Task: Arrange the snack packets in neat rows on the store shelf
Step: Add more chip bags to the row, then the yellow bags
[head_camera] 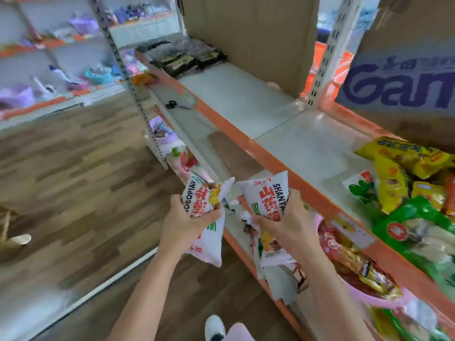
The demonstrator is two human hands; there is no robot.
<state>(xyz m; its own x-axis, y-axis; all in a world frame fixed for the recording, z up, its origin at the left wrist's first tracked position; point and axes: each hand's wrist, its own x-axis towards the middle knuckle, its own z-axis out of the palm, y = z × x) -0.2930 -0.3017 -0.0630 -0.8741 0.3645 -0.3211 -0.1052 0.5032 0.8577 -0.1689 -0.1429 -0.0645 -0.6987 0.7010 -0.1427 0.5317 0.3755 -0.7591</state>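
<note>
Each hand's fingers (pixel 294 196) wrap a white snack packet (pixel 267 195) before the shelf (pixel 283 134).

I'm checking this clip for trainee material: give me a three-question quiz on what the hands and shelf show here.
1. True or false: each hand holds white snack packets.
2. Which part of the shelf is bare? A) the middle stretch B) the right end C) the far left end
3. Fill in: the black item lying on the lower shelf is a pair of ____.

Key:
1. True: the left hand and the right hand each grip white snack packets.
2. A: dark packets lie far left, yellow and green packets at the right.
3. scissors.
</note>
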